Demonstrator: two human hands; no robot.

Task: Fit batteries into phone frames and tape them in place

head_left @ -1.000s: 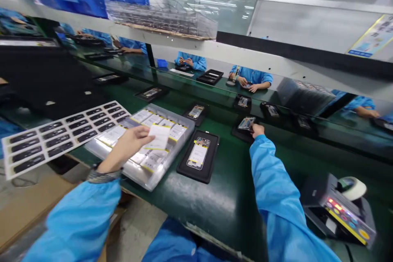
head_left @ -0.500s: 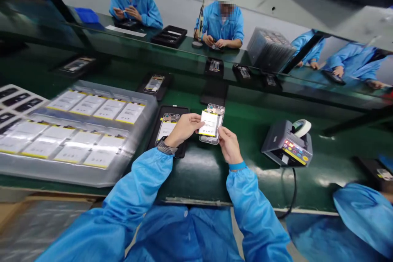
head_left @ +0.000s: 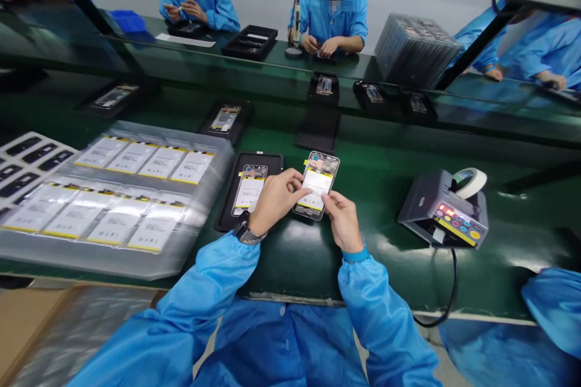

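Observation:
An opened phone frame (head_left: 327,164) with a white battery (head_left: 319,181) lying within its outline is held over the green bench. My left hand (head_left: 276,202) is closed at its left side, thumb on the battery's face and fingers by the frame's edge. Gripping the lower right edge is my right hand (head_left: 340,217), its thumb at the battery's lower corner. Left of my hands, a second phone frame (head_left: 259,173) with a battery in it rests on a black tray (head_left: 227,208), partly covered by my left hand.
On the left lies a clear plastic tray (head_left: 190,248) with several batteries. A tape dispenser (head_left: 447,208) stands at the right, its cable over the bench edge. Behind are a black tray (head_left: 318,128) and another phone frame (head_left: 226,119). Co-workers (head_left: 333,18) sit across the bench.
The battery, tilted across the phone frame before, now lies lined up inside it. My left thumb has moved onto the battery's face. The camera view has shifted slightly.

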